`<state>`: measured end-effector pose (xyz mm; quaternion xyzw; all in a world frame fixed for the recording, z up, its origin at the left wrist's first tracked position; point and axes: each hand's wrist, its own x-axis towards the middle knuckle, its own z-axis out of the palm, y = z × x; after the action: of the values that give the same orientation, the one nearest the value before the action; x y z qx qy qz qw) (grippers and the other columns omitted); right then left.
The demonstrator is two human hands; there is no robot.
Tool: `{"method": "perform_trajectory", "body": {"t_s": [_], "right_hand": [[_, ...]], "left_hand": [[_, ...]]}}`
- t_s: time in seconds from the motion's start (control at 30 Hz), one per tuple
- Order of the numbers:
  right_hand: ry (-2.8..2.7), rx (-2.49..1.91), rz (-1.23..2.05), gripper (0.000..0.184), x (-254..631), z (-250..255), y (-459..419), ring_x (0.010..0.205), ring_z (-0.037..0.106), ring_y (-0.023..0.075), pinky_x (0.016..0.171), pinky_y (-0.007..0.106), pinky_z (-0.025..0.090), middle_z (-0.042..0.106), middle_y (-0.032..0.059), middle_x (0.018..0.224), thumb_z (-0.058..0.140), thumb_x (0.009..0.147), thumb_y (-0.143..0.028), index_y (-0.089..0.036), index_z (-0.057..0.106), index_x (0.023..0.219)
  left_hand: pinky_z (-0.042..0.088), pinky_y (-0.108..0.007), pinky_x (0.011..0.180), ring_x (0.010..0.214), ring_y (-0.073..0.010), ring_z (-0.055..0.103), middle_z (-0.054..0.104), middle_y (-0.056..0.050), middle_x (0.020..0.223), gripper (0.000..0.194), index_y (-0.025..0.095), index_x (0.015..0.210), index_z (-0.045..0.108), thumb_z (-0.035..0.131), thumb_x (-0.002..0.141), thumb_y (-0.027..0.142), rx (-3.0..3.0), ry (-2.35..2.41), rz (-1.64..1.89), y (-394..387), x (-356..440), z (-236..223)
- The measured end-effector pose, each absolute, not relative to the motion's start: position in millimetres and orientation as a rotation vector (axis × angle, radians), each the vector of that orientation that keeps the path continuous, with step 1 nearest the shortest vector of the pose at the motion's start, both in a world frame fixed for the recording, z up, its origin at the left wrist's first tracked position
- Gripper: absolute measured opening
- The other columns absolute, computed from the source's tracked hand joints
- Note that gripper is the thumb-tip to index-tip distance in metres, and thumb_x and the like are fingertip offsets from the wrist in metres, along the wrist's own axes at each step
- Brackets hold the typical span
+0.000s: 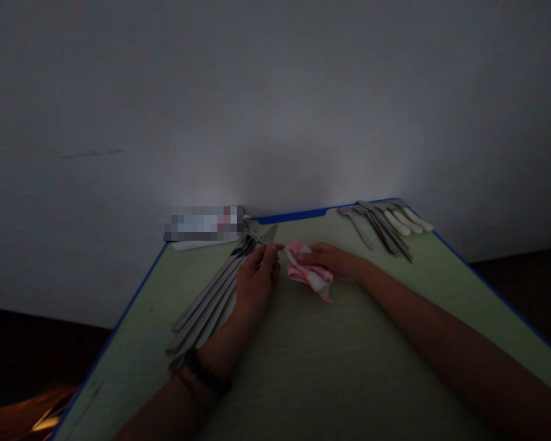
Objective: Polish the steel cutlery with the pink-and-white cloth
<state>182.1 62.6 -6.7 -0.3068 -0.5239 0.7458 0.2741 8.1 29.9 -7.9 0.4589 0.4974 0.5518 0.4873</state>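
My right hand (337, 260) grips a crumpled pink and white cloth (308, 269) above the middle of the table. Just left of the cloth, my left hand (258, 275) is closed in a pinch. A thin tip shows between its fingers and points towards the cloth, but the rest of that object is hidden. Under and beside my left hand lies a fanned group of metal cutlery (206, 291), handles towards me and heads partly covered by the hand. A dark band (209, 375) circles my left wrist.
More cutlery (381, 228) lies at the back right, including a spoon (358, 226) and several pieces with white handles (397, 222). A blurred-out flat object (204, 224) rests at the back left corner. The pale green table (340, 367) has a blue edge and meets a grey wall (275, 110).
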Motion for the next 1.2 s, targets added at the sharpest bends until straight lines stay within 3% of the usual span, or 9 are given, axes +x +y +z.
{"method": "perform_trajectory", "body": {"t_s": [0.43,0.83,1.2], "right_hand": [[-1.496,-0.863,1.972,0.039,184.5,-6.8,62.6,0.042,0.039,0.0052,0.040,0.019,0.027,0.050,-0.0053,0.050,0.067,0.070,-0.050,-0.013,0.055,0.065],[-1.509,-0.897,1.970,0.033,184.7,-6.9,64.1,0.042,0.040,0.0055,0.040,0.020,0.027,0.051,-0.0048,0.051,0.065,0.073,-0.043,-0.013,0.055,0.064],[-1.488,-0.845,1.996,0.038,181.4,-6.9,63.7,0.046,0.043,0.0057,0.043,0.019,0.032,0.054,-0.0038,0.057,0.070,0.069,-0.048,-0.013,0.057,0.072]], "left_hand": [[0.023,-0.016,0.037,0.042,-0.0047,0.033,0.039,0.008,0.051,0.032,0.017,0.082,0.061,0.062,0.079,0.049,0.991,1.212,1.473,30.3,8.8,-8.7],[0.022,-0.019,0.037,0.039,-0.0047,0.032,0.039,0.009,0.046,0.035,0.015,0.079,0.062,0.061,0.080,0.051,1.038,1.142,1.341,31.1,8.8,-12.1],[0.029,-0.016,0.038,0.043,-0.0047,0.042,0.048,0.005,0.060,0.031,0.018,0.083,0.061,0.061,0.080,0.049,0.897,1.087,1.384,31.5,10.7,-10.7]]}}
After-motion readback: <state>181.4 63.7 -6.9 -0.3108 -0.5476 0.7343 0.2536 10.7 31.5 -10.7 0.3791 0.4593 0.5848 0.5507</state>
